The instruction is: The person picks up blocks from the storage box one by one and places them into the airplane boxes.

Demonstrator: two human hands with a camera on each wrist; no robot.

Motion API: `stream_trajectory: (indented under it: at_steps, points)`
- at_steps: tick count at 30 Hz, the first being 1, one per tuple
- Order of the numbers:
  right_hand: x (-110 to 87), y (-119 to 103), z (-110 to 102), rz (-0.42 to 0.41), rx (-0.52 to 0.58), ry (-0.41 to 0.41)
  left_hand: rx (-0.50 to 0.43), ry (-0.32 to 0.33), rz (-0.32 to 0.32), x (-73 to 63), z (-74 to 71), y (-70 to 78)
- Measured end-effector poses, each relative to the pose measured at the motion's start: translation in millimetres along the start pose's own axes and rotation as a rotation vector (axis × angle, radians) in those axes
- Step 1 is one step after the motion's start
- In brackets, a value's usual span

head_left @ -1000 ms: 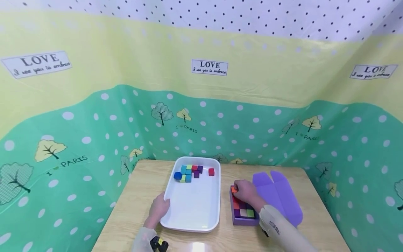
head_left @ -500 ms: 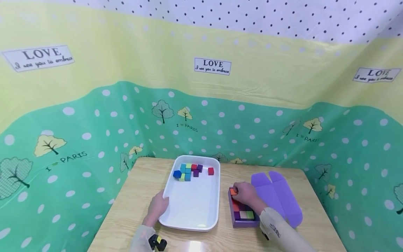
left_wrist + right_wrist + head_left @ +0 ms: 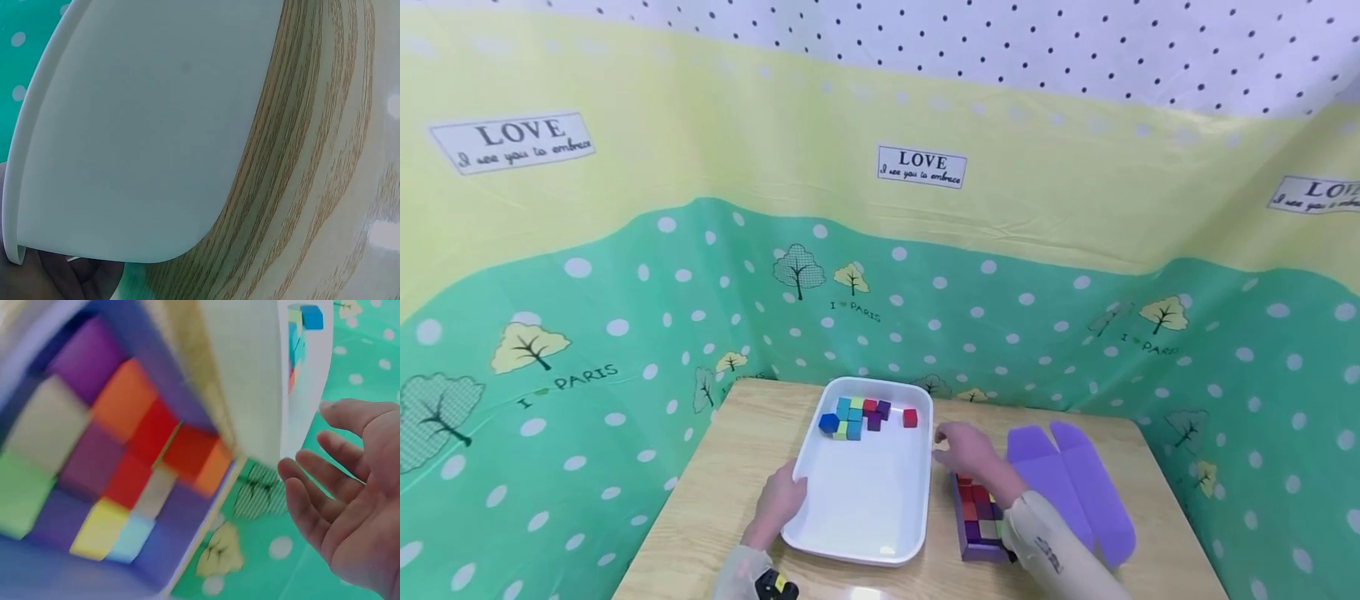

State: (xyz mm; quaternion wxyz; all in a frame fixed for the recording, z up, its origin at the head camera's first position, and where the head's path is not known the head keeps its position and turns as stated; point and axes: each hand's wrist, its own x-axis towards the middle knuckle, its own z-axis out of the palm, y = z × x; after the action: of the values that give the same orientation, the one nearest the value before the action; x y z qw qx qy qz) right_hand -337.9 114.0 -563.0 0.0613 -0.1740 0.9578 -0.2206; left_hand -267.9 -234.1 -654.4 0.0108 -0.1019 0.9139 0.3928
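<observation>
A white tray (image 3: 857,500) holds several coloured cubes at its far end, among them a red cube (image 3: 910,418) and a blue block (image 3: 828,423). My left hand (image 3: 781,505) grips the tray's left rim; in the left wrist view its fingers (image 3: 75,275) are partly hidden below the rim. Beside the tray's right edge, my right hand (image 3: 967,451) hovers near the far end of a purple box (image 3: 981,552). No cube shows in it, and its fingers are spread in the right wrist view. Several cubes fill the box, including an orange block (image 3: 199,456) in a corner.
The purple box's lid flaps (image 3: 1067,479) lie folded out to the right, partly behind my right forearm. Under everything is a wooden table (image 3: 737,433). A patterned curtain (image 3: 925,317) closes off the back and sides.
My right hand has lifted from the far end of the box and moved left toward the tray. The left hand stays on the tray rim. The head view has shifted slightly.
</observation>
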Motion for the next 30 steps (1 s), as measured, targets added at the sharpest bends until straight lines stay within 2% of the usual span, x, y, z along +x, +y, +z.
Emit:
stream_trajectory:
  at_steps: [6,10,13,18,24,27,30]
  points:
    - [46.3,-27,21,-0.036,0.023,0.012,0.004,-0.002,-0.022,-2.6,-3.4,5.3]
    - [74.0,-32,32,0.017,0.029,0.002,-0.014,-0.006,-0.035,-0.4,-2.3,9.6]
    - [87.7,-32,39,0.067,0.011,-0.023,-0.011,0.002,-0.034,1.4,-0.6,9.8]
    - [101.2,-29,50,0.091,-0.031,-0.094,0.002,0.018,-0.017,2.2,2.0,8.0]
    - [107.5,-24,65,0.125,-0.052,-0.158,0.02,0.01,-0.012,-2.1,5.1,6.4]
    - [110.6,-20,73,0.109,-0.082,-0.152,0.016,0.012,-0.009,-3.2,4.4,7.0]
    - [112.6,-18,80,0.061,-0.125,-0.097,0.021,0.025,-0.01,-3.6,2.9,6.8]
